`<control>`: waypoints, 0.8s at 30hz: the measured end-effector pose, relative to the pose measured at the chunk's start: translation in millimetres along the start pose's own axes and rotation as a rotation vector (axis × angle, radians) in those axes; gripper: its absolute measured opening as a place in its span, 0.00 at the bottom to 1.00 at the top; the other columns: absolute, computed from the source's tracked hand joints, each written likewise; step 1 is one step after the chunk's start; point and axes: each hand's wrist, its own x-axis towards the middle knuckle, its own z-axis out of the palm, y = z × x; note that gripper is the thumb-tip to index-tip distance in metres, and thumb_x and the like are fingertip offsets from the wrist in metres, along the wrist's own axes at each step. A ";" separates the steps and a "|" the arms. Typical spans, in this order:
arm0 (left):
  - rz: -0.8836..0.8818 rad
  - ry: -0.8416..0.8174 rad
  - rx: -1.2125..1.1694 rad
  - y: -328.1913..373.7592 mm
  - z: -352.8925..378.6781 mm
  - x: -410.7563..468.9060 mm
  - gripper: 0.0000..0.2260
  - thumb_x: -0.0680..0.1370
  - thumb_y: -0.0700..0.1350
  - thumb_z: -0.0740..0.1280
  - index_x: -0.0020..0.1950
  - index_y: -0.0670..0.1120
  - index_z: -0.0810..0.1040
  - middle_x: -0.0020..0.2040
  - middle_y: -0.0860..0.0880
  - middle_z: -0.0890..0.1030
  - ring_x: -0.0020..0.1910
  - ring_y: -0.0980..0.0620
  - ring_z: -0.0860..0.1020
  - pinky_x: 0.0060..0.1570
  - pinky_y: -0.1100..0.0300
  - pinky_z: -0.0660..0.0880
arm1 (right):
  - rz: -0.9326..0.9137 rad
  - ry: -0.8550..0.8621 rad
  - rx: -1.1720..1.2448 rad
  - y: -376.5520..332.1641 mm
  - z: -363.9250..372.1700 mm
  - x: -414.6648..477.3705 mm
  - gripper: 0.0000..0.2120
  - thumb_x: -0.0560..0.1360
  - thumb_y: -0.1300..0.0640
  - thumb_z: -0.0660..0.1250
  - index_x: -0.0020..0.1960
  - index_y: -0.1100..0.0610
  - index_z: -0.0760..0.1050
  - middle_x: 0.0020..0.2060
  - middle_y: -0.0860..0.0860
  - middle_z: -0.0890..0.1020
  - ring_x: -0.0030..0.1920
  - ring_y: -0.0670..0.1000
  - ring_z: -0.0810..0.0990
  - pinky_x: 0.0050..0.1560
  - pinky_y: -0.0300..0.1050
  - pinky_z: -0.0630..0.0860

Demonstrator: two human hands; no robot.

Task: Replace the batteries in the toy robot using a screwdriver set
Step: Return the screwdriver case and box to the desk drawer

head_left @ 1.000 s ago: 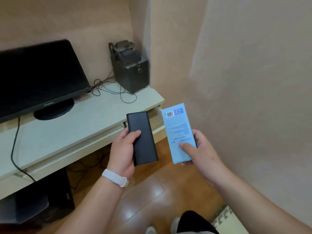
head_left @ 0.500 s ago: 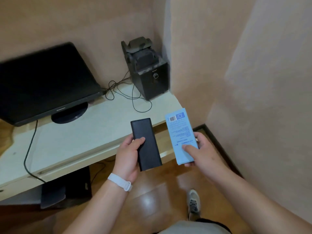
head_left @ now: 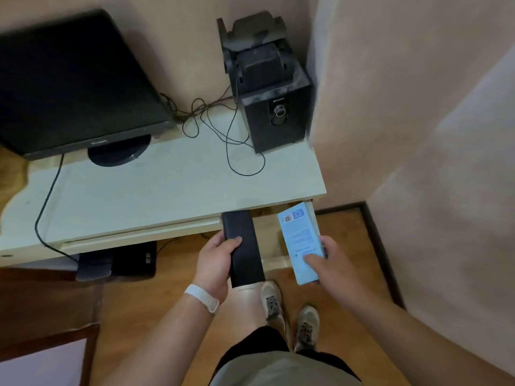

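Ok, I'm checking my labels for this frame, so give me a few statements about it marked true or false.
1. The left hand holds a black case. True.
2. The right hand is empty. False: it holds a light blue box.
3. The speaker stands at the right rear corner of the desk. True.
4. The monitor shows a bright picture. False: its screen is dark.
5. A white wristband sits on the left wrist. True.
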 end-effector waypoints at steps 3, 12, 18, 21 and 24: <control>-0.100 -0.013 0.037 -13.0 1.4 26.3 0.11 0.80 0.43 0.66 0.62 0.50 0.77 0.54 0.45 0.82 0.52 0.44 0.81 0.43 0.51 0.81 | 0.054 -0.011 -0.046 8.0 6.7 21.4 0.16 0.77 0.57 0.64 0.63 0.48 0.68 0.53 0.45 0.79 0.48 0.43 0.80 0.46 0.45 0.82; -0.262 -0.052 0.059 -40.1 5.2 97.1 0.08 0.79 0.41 0.67 0.57 0.48 0.81 0.49 0.44 0.85 0.46 0.46 0.84 0.36 0.56 0.81 | 0.167 -0.006 -0.173 9.6 23.2 77.7 0.13 0.78 0.57 0.65 0.62 0.53 0.70 0.55 0.48 0.80 0.47 0.44 0.80 0.36 0.33 0.77; -0.273 -0.031 0.060 -46.9 8.8 133.8 0.07 0.80 0.41 0.66 0.52 0.53 0.80 0.45 0.48 0.84 0.44 0.48 0.83 0.40 0.53 0.82 | 0.282 -0.024 -0.128 8.3 33.4 113.5 0.10 0.79 0.58 0.64 0.60 0.55 0.71 0.57 0.51 0.80 0.55 0.53 0.80 0.49 0.47 0.81; -0.284 -0.066 0.073 -49.7 11.7 150.4 0.11 0.80 0.38 0.64 0.58 0.50 0.79 0.49 0.46 0.84 0.47 0.45 0.83 0.40 0.53 0.81 | 0.289 -0.040 -0.156 10.8 37.8 131.3 0.10 0.78 0.56 0.64 0.59 0.55 0.71 0.57 0.52 0.80 0.55 0.54 0.81 0.53 0.50 0.81; -0.275 -0.057 0.068 -59.2 16.2 166.6 0.15 0.80 0.34 0.62 0.58 0.52 0.78 0.53 0.46 0.82 0.51 0.44 0.81 0.49 0.47 0.81 | 0.295 -0.066 -0.199 13.9 42.7 147.8 0.11 0.79 0.56 0.64 0.60 0.53 0.70 0.57 0.50 0.79 0.58 0.54 0.79 0.54 0.49 0.80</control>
